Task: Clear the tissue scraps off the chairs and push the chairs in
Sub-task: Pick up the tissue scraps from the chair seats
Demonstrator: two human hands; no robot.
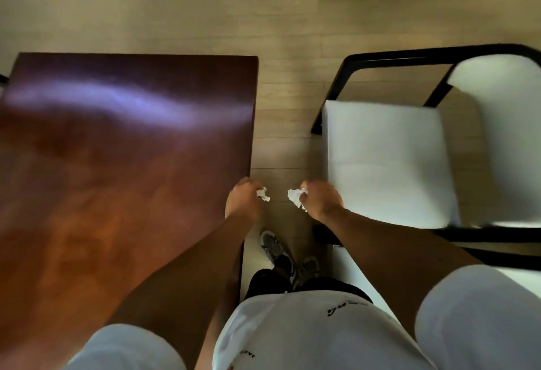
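Observation:
My left hand is closed on a small white tissue scrap beside the table's right edge. My right hand is closed on another crumpled tissue scrap, just off the near left corner of a chair. That chair has a white seat cushion, a white back and a black frame; it stands to the right of the table, apart from it. Nothing lies on its seat. Both hands hover over the strip of floor between table and chair.
A dark reddish-brown wooden table fills the left side. The white seat of a second chair shows at the lower right, near my legs. My shoes stand on the light wood floor in the gap.

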